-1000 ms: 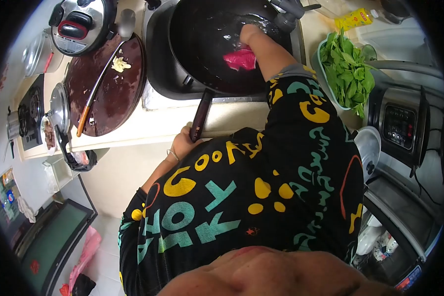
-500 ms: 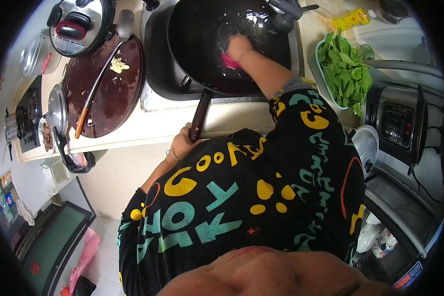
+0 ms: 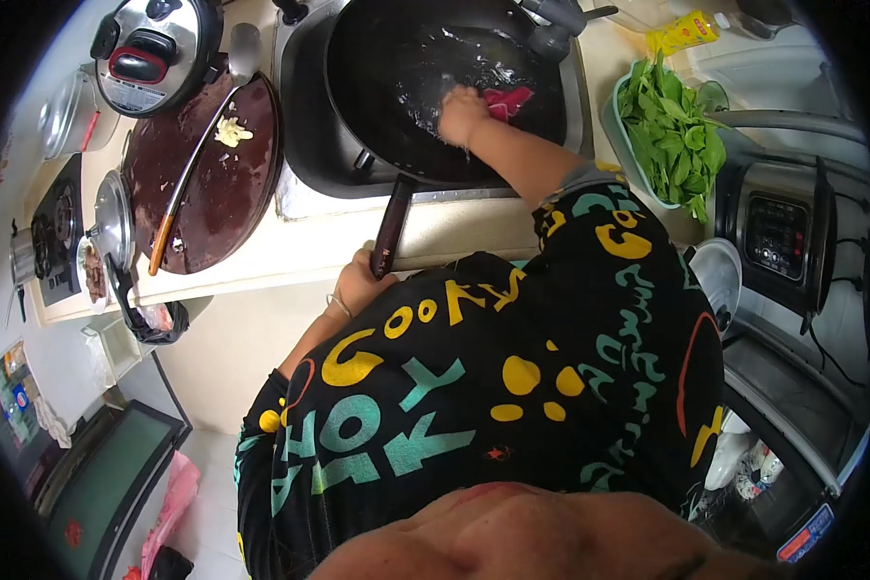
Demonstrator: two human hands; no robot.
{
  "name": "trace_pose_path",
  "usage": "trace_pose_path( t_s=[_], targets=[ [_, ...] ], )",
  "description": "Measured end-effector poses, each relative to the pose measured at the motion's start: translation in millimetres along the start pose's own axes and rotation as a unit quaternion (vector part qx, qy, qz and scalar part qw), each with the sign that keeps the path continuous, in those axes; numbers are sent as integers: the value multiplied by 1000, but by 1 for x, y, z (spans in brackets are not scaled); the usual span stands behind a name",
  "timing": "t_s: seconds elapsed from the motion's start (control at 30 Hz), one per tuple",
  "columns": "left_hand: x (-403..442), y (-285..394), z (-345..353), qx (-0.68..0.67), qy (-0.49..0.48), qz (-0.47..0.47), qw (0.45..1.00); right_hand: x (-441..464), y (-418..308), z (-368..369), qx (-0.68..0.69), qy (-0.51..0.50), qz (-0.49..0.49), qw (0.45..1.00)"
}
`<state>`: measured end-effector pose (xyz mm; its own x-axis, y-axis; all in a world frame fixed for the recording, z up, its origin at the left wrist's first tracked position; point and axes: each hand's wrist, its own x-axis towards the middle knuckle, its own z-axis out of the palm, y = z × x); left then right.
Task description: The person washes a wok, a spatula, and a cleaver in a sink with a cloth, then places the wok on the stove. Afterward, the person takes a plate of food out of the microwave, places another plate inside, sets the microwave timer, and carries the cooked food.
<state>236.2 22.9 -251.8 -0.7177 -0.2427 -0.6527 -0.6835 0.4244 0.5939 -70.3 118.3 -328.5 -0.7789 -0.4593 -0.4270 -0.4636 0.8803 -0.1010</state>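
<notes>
A large black wok [image 3: 396, 126] with water in it rests over the sink [image 3: 304, 116]. Its dark handle [image 3: 391, 227] points toward my body, and my left hand [image 3: 361, 280] is closed around the handle's end. Inside the wok, my right hand [image 3: 462, 116] is low against the wet surface with its fingers curled. From its right side spreads a wet pink cloth [image 3: 507, 102], bunched on the wok's bottom. The fingertips are partly hidden by the hand and splashing water.
To the left lie a round chopping board [image 3: 227, 198] with chopped pale bits [image 3: 231, 131] and a long-handled spatula [image 3: 198, 159]. A pressure cooker [image 3: 155, 58] stands behind it. At right are a basin of leafy greens [image 3: 672, 135], a yellow bottle [image 3: 684, 34] and a faucet [image 3: 556, 39].
My right hand has shifted slightly nearer to me. The pink cloth, earlier below and left of the hand, now trails out to its right. My left hand stays on the handle.
</notes>
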Motion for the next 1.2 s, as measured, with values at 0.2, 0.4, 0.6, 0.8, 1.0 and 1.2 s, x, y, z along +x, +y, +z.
trace_pose_path(
  t_s=[0.2, 0.4, 0.6, 0.8, 1.0, 1.2],
  targets=[
    [-5, 9, -4, 7, -2, 2, 1000, 12, 16, -17, -11, 76, -91, 993],
    [0, 2, -2, 23, 5, 10, 1000, 10, 3, 16, 59, 86, -215, 971],
    [2, -4, 1, 2, 5, 29, 1000, 62, 33, 5, 3, 132, -135, 982],
    [0, -1, -3, 24, -6, 26, 999, 89, 22, 6, 129, 218, 19, 967],
    [-2, 2, -4, 6, -17, 2, 1000, 69, 13, 13, 86, 268, -119, 952],
    [0, 6, -7, -9, -25, -2, 1000, 23, 21, -7, -23, 118, -286, 951]
  ],
)
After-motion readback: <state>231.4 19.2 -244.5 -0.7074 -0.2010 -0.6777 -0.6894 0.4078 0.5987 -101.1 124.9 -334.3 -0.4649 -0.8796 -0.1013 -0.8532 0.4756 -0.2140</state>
